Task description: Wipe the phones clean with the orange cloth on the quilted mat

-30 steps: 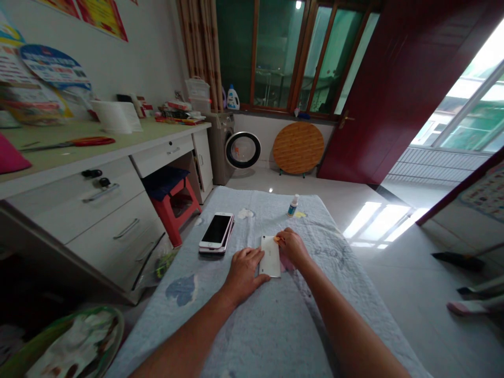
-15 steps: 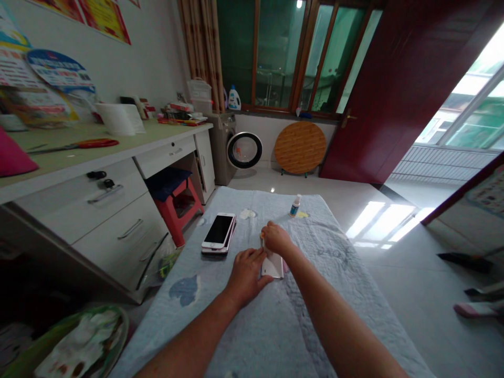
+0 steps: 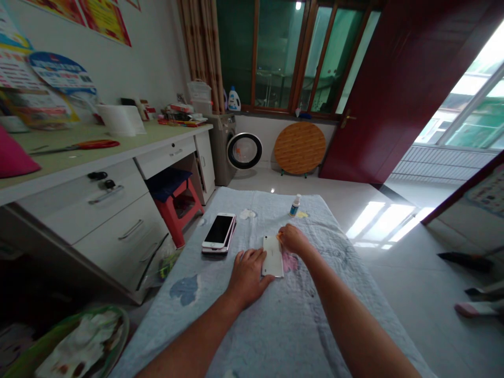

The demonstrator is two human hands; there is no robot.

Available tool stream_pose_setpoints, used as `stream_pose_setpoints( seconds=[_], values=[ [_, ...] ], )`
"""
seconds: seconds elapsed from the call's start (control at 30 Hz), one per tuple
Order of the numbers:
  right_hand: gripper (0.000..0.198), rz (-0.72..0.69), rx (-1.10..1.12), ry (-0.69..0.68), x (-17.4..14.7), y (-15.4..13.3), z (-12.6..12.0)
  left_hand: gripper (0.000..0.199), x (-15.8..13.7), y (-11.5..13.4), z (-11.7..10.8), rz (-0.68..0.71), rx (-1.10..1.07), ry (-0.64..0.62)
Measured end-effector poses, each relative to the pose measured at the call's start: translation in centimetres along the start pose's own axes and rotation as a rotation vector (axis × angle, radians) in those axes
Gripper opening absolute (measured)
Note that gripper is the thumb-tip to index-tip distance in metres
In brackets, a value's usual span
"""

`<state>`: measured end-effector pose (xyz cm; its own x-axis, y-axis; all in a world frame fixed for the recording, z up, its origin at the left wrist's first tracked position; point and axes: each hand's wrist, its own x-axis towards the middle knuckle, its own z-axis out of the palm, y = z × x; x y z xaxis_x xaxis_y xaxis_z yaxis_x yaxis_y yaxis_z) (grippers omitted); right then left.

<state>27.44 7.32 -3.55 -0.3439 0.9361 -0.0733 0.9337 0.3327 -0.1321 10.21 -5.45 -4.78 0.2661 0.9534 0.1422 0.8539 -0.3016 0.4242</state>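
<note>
A white smartphone (image 3: 272, 257) lies on the blue cloth, its back with the camera facing up. My left hand (image 3: 248, 273) braces it, fingers along the left edge and thumb at the lower edge. At the phone's upper right edge, my right hand (image 3: 294, 240) is closed, pinching a small orange piece (image 3: 279, 236), perhaps a cloth; most of it is hidden by the fingers. Left of the hands is a stack of phones (image 3: 219, 232), the top one white with a dark screen. A small spray bottle (image 3: 295, 206) stands upright beyond my right hand.
The quilted blue cloth (image 3: 315, 320) covers the surface under the hands. A desk (image 3: 165, 139) with scissors (image 3: 84, 145) and a paper roll (image 3: 120, 119) runs along the left. Below stand a red stool (image 3: 177, 210) and a waste bin (image 3: 125, 336).
My right hand has moved right, from the phone's upper left corner to its upper right edge, uncovering the phone's back. My left hand stays at the phone.
</note>
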Motion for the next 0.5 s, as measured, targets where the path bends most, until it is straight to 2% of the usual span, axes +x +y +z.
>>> stream_pose_setpoints(
  seconds=[0.27, 0.5],
  values=[
    [0.028, 0.07, 0.069, 0.057, -2.5, -0.2, 0.9, 0.057, 0.1, -0.2, 0.2, -0.002, -0.001, -0.016],
    [0.024, 0.047, 0.117, 0.039, -6.5, -1.1, 0.9, 0.057, 0.0, -0.4, 0.6, 0.015, 0.007, 0.03]
  ],
)
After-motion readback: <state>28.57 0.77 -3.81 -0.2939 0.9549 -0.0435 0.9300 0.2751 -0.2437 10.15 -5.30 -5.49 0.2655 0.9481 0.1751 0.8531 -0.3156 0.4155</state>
